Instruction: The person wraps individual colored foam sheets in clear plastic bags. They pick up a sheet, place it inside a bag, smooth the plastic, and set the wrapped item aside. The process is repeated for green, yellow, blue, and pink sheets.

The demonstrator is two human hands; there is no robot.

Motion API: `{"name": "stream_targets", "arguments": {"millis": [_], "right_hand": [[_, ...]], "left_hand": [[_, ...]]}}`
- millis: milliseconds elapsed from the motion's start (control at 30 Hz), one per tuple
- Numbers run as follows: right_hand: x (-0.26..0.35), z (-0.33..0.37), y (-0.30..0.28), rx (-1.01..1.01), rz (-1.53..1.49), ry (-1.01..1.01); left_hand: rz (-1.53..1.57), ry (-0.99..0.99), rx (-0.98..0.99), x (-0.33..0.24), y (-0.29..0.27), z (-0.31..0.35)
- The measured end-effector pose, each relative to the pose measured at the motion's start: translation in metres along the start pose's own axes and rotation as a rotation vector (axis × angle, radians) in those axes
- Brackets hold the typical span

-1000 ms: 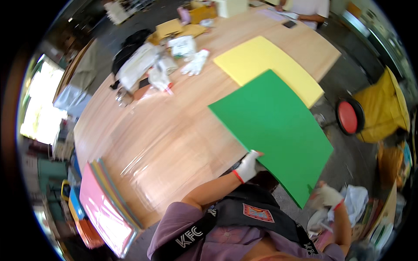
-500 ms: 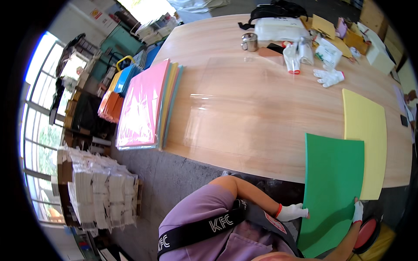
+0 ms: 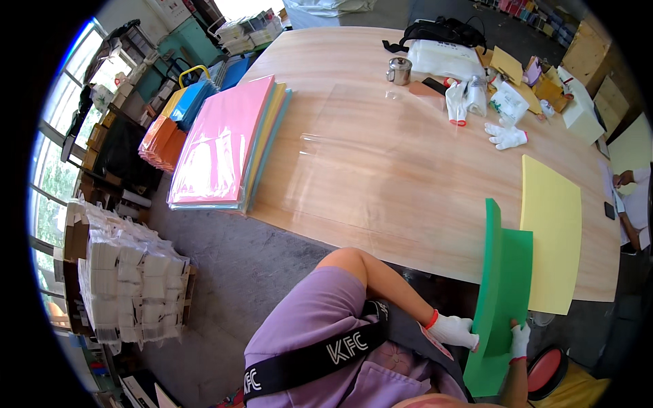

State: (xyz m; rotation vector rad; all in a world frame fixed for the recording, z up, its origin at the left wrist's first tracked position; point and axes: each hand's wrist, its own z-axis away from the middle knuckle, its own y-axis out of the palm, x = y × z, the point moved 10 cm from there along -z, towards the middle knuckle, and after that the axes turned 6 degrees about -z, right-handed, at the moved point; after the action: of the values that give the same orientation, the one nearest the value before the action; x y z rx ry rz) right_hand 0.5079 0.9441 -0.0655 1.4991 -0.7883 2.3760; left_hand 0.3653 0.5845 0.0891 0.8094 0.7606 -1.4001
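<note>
Both my hands wear white gloves with red cuffs and hold a green sheet stack (image 3: pixel 515 279) over the table's near right edge. My left hand (image 3: pixel 454 332) is closed on its left edge, my right hand (image 3: pixel 520 341) on its right edge, thumb on top. The green stack bends lengthwise: its left part stands up as a narrow strip while the right part lies flatter. Whether it is one thick sheet or several I cannot tell. Just right of it lies a pale yellow sheet stack (image 3: pixel 552 238). A clear plastic sheet (image 3: pixel 367 149) lies flat in the table's middle.
Wrapped pink, yellow and blue sheets (image 3: pixel 221 146) lie at the table's left edge. Toward the back right are a metal mug (image 3: pixel 399 71), white gloves (image 3: pixel 507 135) and a black bag (image 3: pixel 442 31). A red round stool (image 3: pixel 546 372) stands near my right arm. Another person's hand (image 3: pixel 623 178) shows far right.
The green stack has gone from nearly flat to bent, its left part folding up. My right hand has come left, closer to my left hand. The whole view has shifted slightly.
</note>
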Motion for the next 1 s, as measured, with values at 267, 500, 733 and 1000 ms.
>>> {"name": "stream_targets", "arguments": {"millis": [267,500,733,1000], "right_hand": [[0.014,0.056,0.077,0.024,-0.002,-0.123],[0.12,0.071,0.154,0.135,-0.011,-0.233],[0.161,0.052,0.205,0.25,0.28,-0.349],[0.2,0.063,0.28,0.321,0.454,-0.354]], "left_hand": [[0.0,0.074,0.466,0.006,0.042,0.051],[-0.223,0.369,0.218,0.032,-0.073,0.125],[-1.207,-0.368,-0.941,0.21,-0.288,0.224],[-1.25,-0.097,-0.888,0.23,-0.322,0.238]]}}
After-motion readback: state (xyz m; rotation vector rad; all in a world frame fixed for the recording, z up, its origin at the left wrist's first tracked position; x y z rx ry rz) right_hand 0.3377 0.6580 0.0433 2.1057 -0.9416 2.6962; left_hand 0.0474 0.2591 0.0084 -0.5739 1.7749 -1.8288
